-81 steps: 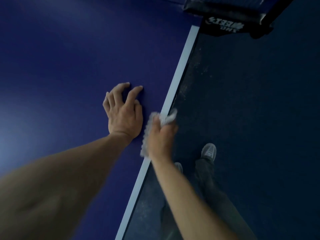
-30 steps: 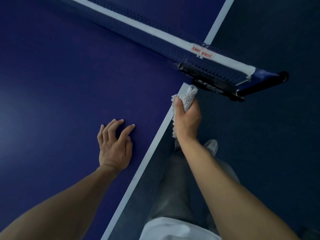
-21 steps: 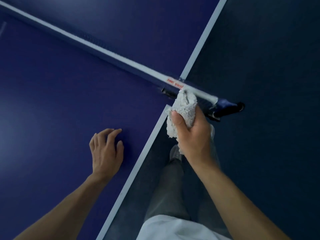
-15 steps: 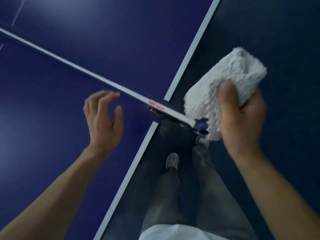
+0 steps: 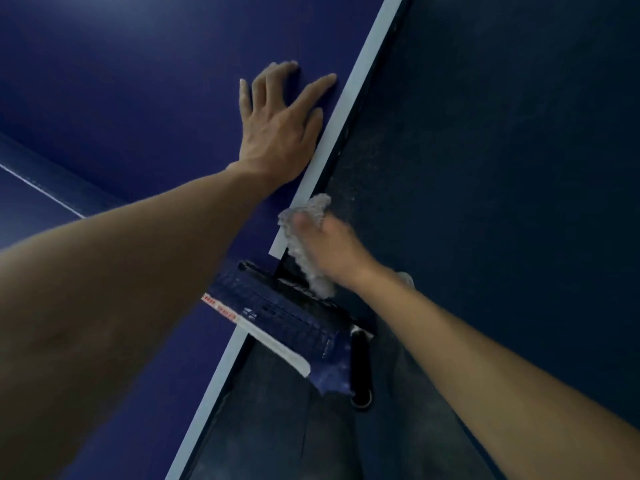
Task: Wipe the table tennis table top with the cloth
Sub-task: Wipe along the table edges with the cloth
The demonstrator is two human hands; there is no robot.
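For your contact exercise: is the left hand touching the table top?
Touching: the head view shows the left hand pressed flat on the table top, no gap visible.

Beyond the net [image 5: 277, 317], the table [image 5: 138, 81] lay open; the left hand [image 5: 280, 129] blocked its edge beside the cloth [image 5: 304, 237].

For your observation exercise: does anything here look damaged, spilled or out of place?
Nothing stands out. The left hand rests flat on the table top, the right hand grips the cloth at the table's edge beside the net.
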